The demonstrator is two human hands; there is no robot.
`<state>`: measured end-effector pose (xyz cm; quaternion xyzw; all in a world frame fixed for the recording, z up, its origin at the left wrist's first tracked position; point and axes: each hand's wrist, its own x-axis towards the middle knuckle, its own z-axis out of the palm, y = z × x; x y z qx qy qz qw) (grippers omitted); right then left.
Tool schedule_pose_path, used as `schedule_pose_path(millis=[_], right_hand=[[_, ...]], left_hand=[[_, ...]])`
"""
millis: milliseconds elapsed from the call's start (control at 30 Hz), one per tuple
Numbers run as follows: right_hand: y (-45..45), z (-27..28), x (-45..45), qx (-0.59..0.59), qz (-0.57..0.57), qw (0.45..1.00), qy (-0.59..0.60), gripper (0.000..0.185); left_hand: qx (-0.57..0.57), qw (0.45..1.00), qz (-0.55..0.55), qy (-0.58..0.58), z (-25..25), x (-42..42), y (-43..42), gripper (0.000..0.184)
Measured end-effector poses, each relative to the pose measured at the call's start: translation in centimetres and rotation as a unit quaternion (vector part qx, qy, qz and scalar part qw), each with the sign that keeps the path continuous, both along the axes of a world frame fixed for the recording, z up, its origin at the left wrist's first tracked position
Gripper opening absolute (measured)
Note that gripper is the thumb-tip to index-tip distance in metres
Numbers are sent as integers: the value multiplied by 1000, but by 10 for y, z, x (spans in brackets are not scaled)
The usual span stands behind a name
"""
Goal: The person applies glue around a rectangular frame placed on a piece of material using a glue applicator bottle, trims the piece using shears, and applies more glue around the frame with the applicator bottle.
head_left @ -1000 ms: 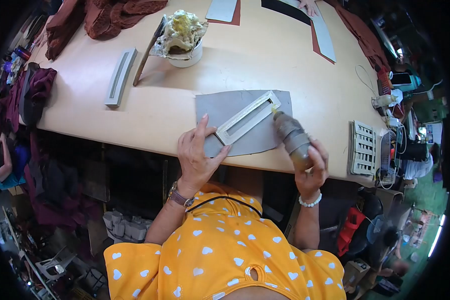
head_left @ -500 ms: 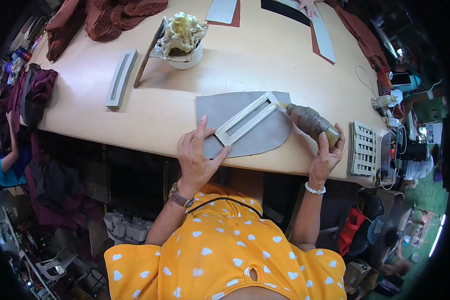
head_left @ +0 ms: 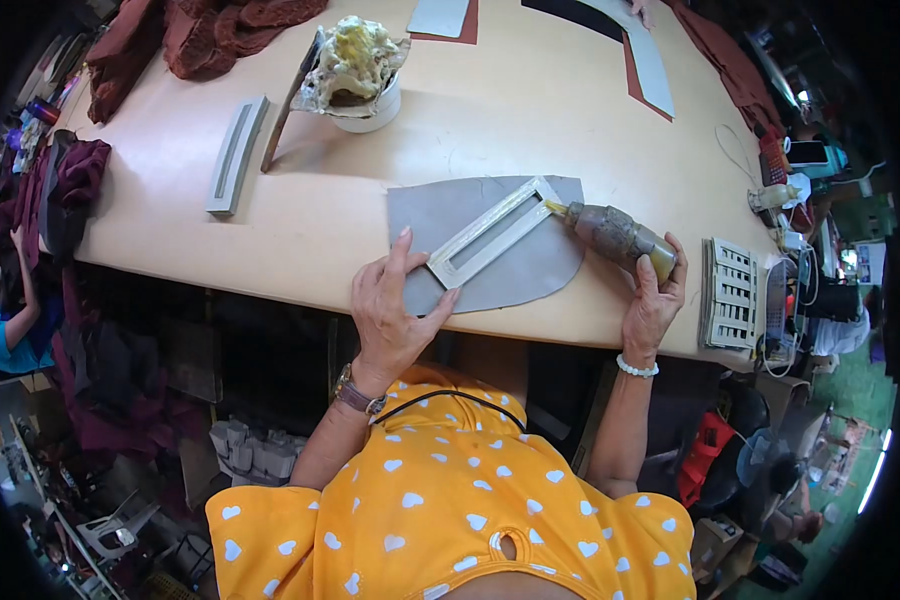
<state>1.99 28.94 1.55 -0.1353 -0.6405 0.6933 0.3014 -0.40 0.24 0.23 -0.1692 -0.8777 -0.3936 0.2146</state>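
My left hand (head_left: pixel 385 308) is closed on the lower-left end of a grey slotted rectangular frame (head_left: pixel 500 245), thumb and a finger at its corners. Beneath the frame lies a flat grey sheet piece (head_left: pixel 540 276) with a curved right side. A brown-crusted squeeze bottle (head_left: pixel 610 234) is in my right hand (head_left: pixel 654 305), fingers wrapped round its base. It is tilted, its yellowish nozzle pointing left at the frame's upper-right end. Whether the nozzle touches the frame, I cannot tell.
Another slotted frame (head_left: pixel 235 155) and a stick (head_left: pixel 282 110) lean left of a white tub (head_left: pixel 370 112) heaped with crusty pale material. Stacked slotted pieces (head_left: pixel 730 295) sit at the right edge. Dark red material (head_left: pixel 215 40) lies far left. Another person's hand (head_left: pixel 642 10) shows at the back.
The bottle's nozzle has shifted slightly left and down, along the frame's upper-right end. My left hand stays at the frame's lower end. The other person's hand has drawn back.
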Motion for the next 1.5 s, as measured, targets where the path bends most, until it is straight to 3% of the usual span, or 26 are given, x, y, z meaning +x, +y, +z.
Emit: schedule_pose_path(millis=[333,633,867,967,1000,1100,1133,1233,1267,1300,1367,1500], right_hand=[[-22,2,13,42,77,996,-25,46],[-63,5,38,30,129,990,-41,54],[-66,7,42,-92,148,981,-81,45],[-51,13,34,-271,149,951,-11,43],[-47,12,33,-307,108,946,5,35],[-23,3,22,-171,33,984,24,25],[-14,-6,19,-69,-31,997,15,18],[-9,-13,12,175,-122,975,-60,22],[-15,-8,11,169,-113,975,-88,25],[-22,3,9,302,-138,939,-91,24],[-39,31,2,549,-180,810,-99,24],[-77,56,-30,560,-47,824,-73,19]], left_hand=[[4,1000,-8,-2,0,0,-2,77],[12,1000,-6,1,-5,0,-4,58],[12,1000,1,-6,-6,-1,-3,52],[12,1000,4,-11,-6,-1,-3,52],[15,1000,5,-12,-5,-1,-3,52],[18,1000,3,-10,-4,0,-2,54],[17,1000,1,-7,-4,0,-2,55],[8,1000,-5,2,-4,0,-3,59],[7,1000,-6,5,-5,0,-3,62],[5,1000,-8,5,-5,0,-3,62],[3,1000,-10,4,-5,-1,-3,62],[6,1000,-16,2,-3,0,-4,61]])
